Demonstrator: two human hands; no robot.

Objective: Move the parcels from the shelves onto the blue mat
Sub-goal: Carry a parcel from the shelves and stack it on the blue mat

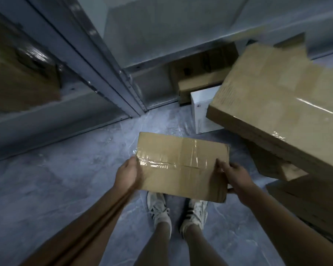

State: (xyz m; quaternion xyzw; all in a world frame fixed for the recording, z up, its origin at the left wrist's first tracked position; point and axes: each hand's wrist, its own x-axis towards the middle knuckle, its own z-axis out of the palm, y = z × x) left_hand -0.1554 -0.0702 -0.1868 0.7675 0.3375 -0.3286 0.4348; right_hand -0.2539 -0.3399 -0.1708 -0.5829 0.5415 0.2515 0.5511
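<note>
Bare forearms reach out from under my view, and between them hangs the parcel (pixel 181 164), a flat brown carton sealed with clear tape, carried level above the white trainers (pixel 158 210). My left hand (pixel 127 175) clamps its left edge with the palm against the side. My right hand (pixel 236 175) pinches the right edge, thumb on top and fingers (pixel 230 190) curled underneath. I judge the two-sided hold is there to keep a wide, thin box from tipping.

So the parcel is off the shelves and in the air, touching nothing but the hands. Below lies a grey-blue floor covering (pixel 65 189) with a plastic sheen; I cannot tell whether that is the mat itself.

A grey shelf upright (pixel 108 73) stands ahead on the left, with a blurred brown box (pixel 21 83) on a shelf beside it. On the right a large taped carton (pixel 277 104) leans tilted over other boxes, with a white box (pixel 202 110) on the floor just beside it.
</note>
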